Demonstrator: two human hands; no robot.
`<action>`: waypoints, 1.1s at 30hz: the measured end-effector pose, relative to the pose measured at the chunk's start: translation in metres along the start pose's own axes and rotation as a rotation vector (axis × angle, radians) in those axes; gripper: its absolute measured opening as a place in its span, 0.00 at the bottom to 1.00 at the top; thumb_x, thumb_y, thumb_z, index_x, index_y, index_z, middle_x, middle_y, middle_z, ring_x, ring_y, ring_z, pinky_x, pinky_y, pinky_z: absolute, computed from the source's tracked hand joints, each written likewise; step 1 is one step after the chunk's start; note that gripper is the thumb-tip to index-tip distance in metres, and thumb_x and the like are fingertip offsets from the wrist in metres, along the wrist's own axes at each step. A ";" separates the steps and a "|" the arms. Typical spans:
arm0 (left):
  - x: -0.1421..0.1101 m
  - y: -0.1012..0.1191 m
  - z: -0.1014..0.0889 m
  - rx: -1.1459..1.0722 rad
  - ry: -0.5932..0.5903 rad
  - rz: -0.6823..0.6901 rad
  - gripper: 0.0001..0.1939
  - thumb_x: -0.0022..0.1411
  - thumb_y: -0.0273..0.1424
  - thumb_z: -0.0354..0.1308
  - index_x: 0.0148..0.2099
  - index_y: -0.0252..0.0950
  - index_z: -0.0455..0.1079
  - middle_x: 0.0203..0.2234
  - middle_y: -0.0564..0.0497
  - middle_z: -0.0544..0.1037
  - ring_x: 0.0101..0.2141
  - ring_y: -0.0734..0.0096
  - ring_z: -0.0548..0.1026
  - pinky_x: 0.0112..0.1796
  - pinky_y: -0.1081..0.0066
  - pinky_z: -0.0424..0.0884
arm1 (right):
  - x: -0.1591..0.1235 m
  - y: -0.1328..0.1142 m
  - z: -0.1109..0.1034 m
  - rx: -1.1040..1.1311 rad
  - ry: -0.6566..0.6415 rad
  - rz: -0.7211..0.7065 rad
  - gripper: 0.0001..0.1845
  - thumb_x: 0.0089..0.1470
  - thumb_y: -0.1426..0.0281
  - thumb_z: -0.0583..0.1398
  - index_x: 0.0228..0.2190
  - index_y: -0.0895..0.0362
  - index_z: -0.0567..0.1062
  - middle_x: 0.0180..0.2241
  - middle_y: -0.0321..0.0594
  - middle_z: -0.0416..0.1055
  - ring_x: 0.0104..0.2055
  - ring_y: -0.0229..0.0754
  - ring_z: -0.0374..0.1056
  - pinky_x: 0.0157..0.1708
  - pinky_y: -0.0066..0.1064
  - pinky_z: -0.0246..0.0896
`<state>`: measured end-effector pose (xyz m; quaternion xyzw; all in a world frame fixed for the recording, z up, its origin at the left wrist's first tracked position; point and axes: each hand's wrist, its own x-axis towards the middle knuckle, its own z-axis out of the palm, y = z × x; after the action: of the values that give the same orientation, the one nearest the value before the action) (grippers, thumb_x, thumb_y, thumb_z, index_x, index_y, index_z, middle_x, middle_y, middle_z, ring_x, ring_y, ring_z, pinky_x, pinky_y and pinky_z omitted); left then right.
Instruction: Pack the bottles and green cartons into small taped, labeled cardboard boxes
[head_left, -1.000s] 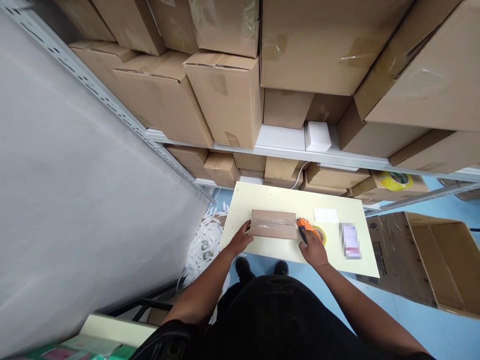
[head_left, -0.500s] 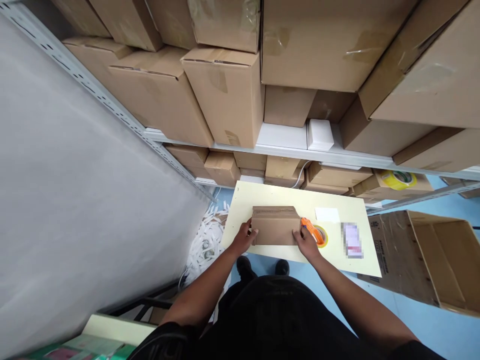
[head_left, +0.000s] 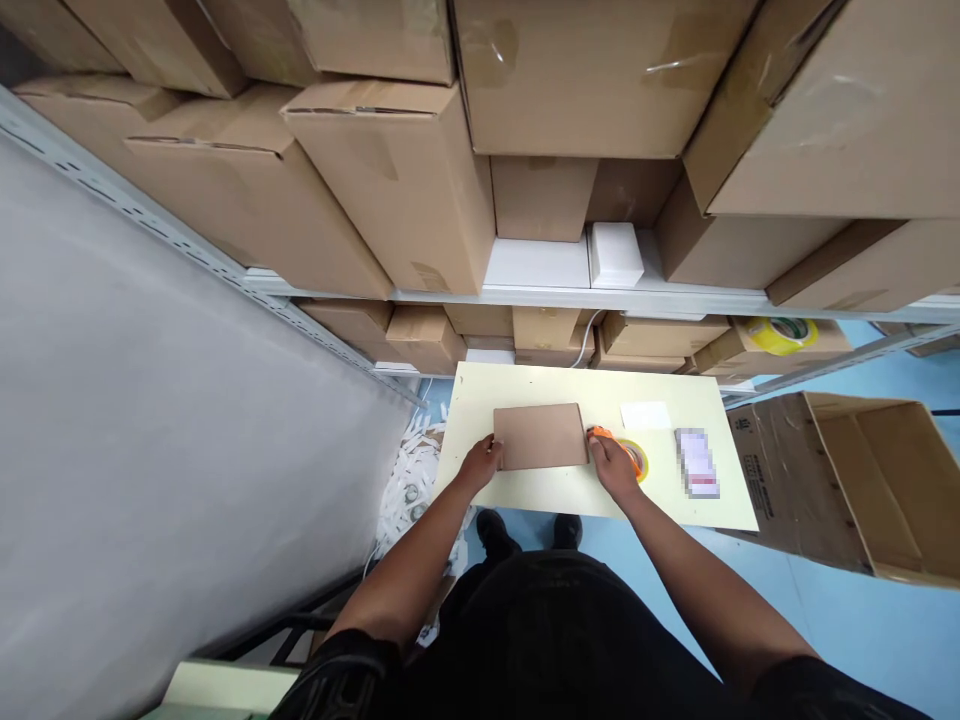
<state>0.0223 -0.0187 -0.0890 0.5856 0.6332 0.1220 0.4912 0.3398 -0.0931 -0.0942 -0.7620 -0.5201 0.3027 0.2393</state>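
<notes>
A small brown cardboard box (head_left: 540,436) lies on the pale yellow table (head_left: 555,490), a plain face turned up. At its left edge is my left hand (head_left: 481,465), fingers closed on the side near the front corner. My right hand (head_left: 615,468) is just off the box's right end, its fingers closed around an orange tape dispenser (head_left: 600,432). Behind that hand shows the dispenser's yellow-rimmed tape roll (head_left: 635,458); the hand covers the handle.
A white paper slip (head_left: 645,415) and a pixelated rectangular item (head_left: 697,463) lie to the right. Shelves of cartons (head_left: 390,180) rise beyond the table, with a yellow tape roll (head_left: 781,335) on one. A large open carton (head_left: 847,480) stands right; white scraps (head_left: 409,480) cover the floor left.
Both hands tipped the box over, so its taped face turned away and a plain face came up. My right hand left the dispenser for the box, then returned to the dispenser.
</notes>
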 end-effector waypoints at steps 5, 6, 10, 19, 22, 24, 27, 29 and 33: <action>-0.023 -0.020 -0.005 0.002 0.145 0.045 0.22 0.72 0.43 0.51 0.57 0.35 0.75 0.56 0.41 0.79 0.57 0.57 0.76 0.58 0.62 0.68 | -0.031 0.057 -0.007 -0.413 0.105 -0.033 0.28 0.63 0.49 0.56 0.51 0.59 0.76 0.54 0.58 0.72 0.55 0.60 0.66 0.55 0.48 0.58; -0.030 -0.021 -0.006 0.012 0.167 0.053 0.20 0.71 0.41 0.52 0.55 0.35 0.75 0.54 0.41 0.79 0.55 0.58 0.77 0.57 0.61 0.69 | -0.034 0.064 -0.006 -0.466 0.062 -0.033 0.28 0.63 0.50 0.57 0.52 0.58 0.75 0.56 0.58 0.71 0.57 0.61 0.65 0.55 0.49 0.57; -0.057 -0.004 -0.007 0.052 0.232 0.148 0.16 0.70 0.37 0.53 0.52 0.36 0.76 0.47 0.44 0.81 0.47 0.61 0.79 0.50 0.62 0.73 | -0.028 0.068 -0.004 -0.580 -0.086 -0.040 0.20 0.64 0.58 0.58 0.49 0.57 0.78 0.52 0.60 0.74 0.59 0.64 0.62 0.56 0.54 0.52; -0.056 0.119 0.050 0.067 0.010 0.449 0.11 0.68 0.34 0.56 0.45 0.38 0.79 0.40 0.47 0.80 0.43 0.64 0.78 0.46 0.66 0.73 | -0.021 0.081 -0.058 -0.031 -0.113 0.025 0.17 0.56 0.56 0.57 0.36 0.54 0.79 0.34 0.43 0.75 0.41 0.51 0.72 0.40 0.37 0.64; -0.038 0.154 0.081 -0.051 -0.058 0.347 0.15 0.65 0.36 0.61 0.52 0.37 0.78 0.50 0.43 0.79 0.49 0.59 0.77 0.49 0.64 0.72 | -0.035 0.080 -0.076 0.254 -0.147 0.001 0.17 0.50 0.59 0.58 0.37 0.53 0.79 0.37 0.41 0.76 0.41 0.50 0.72 0.40 0.36 0.66; -0.031 0.170 0.096 -0.179 -0.157 0.211 0.18 0.64 0.39 0.62 0.53 0.36 0.77 0.48 0.42 0.81 0.47 0.60 0.78 0.47 0.64 0.73 | -0.044 0.073 -0.084 0.391 -0.174 -0.007 0.17 0.46 0.61 0.59 0.37 0.53 0.79 0.38 0.41 0.76 0.42 0.50 0.72 0.40 0.36 0.66; -0.031 0.180 0.106 -0.334 -0.312 0.049 0.20 0.62 0.45 0.63 0.44 0.33 0.78 0.34 0.46 0.81 0.35 0.65 0.77 0.38 0.66 0.72 | -0.057 0.057 -0.091 0.536 -0.229 0.015 0.15 0.44 0.62 0.59 0.34 0.54 0.77 0.33 0.38 0.74 0.37 0.47 0.71 0.36 0.34 0.65; -0.036 0.180 0.105 -0.389 -0.377 -0.001 0.22 0.57 0.49 0.65 0.38 0.33 0.76 0.27 0.49 0.78 0.30 0.68 0.74 0.34 0.67 0.70 | -0.064 0.046 -0.093 0.585 -0.248 0.041 0.12 0.46 0.60 0.60 0.30 0.54 0.75 0.28 0.35 0.71 0.32 0.45 0.68 0.32 0.32 0.62; -0.049 0.171 0.093 -0.438 -0.464 -0.034 0.26 0.49 0.52 0.70 0.34 0.33 0.75 0.25 0.51 0.76 0.28 0.71 0.72 0.33 0.69 0.67 | -0.077 0.029 -0.090 0.556 -0.230 0.093 0.23 0.50 0.48 0.63 0.22 0.53 0.66 0.20 0.30 0.60 0.25 0.38 0.59 0.26 0.30 0.52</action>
<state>0.1912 -0.0514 0.0136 0.4675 0.4724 0.1104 0.7390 0.4014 -0.1795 -0.0349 -0.6509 -0.4056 0.5284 0.3642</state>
